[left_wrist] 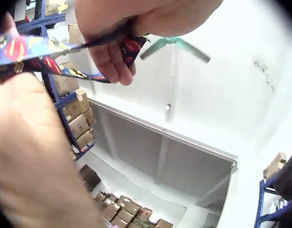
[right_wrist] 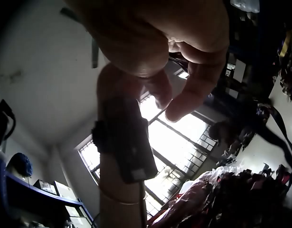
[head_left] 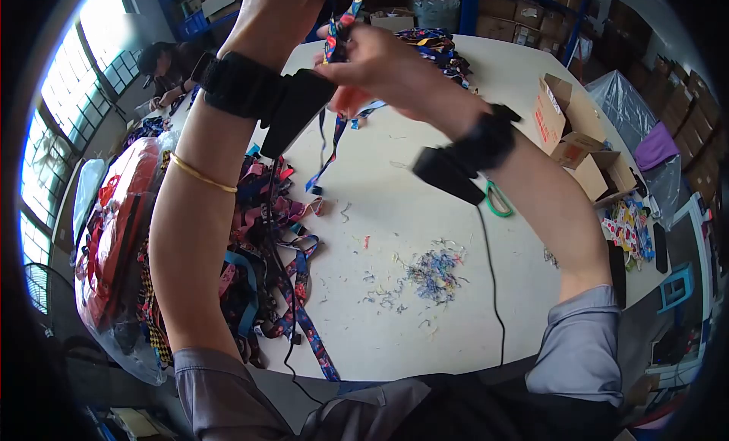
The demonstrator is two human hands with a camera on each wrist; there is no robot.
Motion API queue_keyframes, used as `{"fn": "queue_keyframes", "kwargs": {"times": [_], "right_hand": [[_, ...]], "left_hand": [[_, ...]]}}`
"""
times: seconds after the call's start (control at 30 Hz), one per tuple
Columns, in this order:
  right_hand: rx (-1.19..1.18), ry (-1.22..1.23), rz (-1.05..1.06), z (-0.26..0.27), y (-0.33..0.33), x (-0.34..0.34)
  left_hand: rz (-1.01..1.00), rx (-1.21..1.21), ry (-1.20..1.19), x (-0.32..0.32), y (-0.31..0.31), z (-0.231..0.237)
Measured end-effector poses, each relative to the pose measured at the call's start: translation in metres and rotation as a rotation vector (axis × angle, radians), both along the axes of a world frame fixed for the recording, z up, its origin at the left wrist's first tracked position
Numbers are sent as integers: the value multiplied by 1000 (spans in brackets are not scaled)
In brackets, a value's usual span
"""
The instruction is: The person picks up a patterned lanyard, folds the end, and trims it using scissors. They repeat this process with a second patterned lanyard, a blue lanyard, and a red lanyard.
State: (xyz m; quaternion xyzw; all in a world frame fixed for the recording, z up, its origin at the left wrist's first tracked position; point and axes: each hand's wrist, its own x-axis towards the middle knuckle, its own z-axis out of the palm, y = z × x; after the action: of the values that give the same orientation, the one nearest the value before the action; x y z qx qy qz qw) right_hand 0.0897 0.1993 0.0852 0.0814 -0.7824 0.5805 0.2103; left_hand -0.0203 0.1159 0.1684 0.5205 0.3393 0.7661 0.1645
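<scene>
A blue printed lanyard (head_left: 355,7) with red and yellow logos runs between both hands, raised over the table. My left hand (head_left: 279,8) is cut off at the top of the head view; in the left wrist view its curled fingers hold a folded part of the strap (left_wrist: 132,46). My right hand (head_left: 380,65), a little blurred, grips the lanyard beside it, with the thumb toward the strap. Loose ends (head_left: 332,162) hang below the hands toward the table. In the right wrist view the right fingers (right_wrist: 196,90) are curled, and the strap is mostly hidden in shadow.
The white table (head_left: 380,319) bears a heap of lanyards (head_left: 250,289) at left, another pile (head_left: 437,46) at the back, thread scraps (head_left: 437,276), green-handled scissors (head_left: 498,200) and open cartons (head_left: 566,118) at right. Another person (head_left: 163,73) sits at the far left.
</scene>
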Motion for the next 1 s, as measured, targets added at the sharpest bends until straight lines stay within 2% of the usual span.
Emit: {"fn": "queue_keyframes", "kwargs": {"times": [0.1, 0.13, 0.17, 0.23, 0.3, 0.33, 0.43, 0.53, 0.63, 0.67, 0.77, 0.87, 0.9, 0.93, 1.0], "right_hand": [[-95, -23, -19, -6, -7, -22], [-112, -58, -29, -11, -3, -29], [-5, -52, -49, -21, 8, -34], [127, -72, -98, -44, 28, -35], [237, -154, -132, -65, 44, -28], [231, -213, -138, -74, 48, -23], [305, -318, -193, -107, 58, -7], [270, -487, -207, -134, 66, -2], [788, -604, -117, -154, 73, 2], [957, -452, -49, -159, 71, -1], [819, -325, 109, -165, 42, -23], [868, -303, 171, -189, 10, -44], [895, -296, 184, -183, -8, -42], [1053, -573, 274, -173, -19, -43], [1010, -581, 369, -181, -29, -28]], "left_hand": [[-71, 36, 35, 0, -6, 10], [-44, 46, -35, 2, -12, 14], [75, 60, 46, 5, -21, 19], [-25, 91, -24, -10, -37, 26], [92, 213, -14, -11, -46, 25], [155, 271, -8, -12, -51, 24], [184, 296, 83, -21, -73, 41], [243, 293, 104, -27, -116, 57], [304, 269, 127, -32, -169, 72], [326, 249, 131, -33, -186, 77], [376, 193, 138, -31, -240, 93], [442, 118, 142, -26, -295, 112], [457, 93, 136, -24, -313, 117], [469, 64, 128, -21, -329, 121], [471, 7, 110, -18, -358, 131]]}}
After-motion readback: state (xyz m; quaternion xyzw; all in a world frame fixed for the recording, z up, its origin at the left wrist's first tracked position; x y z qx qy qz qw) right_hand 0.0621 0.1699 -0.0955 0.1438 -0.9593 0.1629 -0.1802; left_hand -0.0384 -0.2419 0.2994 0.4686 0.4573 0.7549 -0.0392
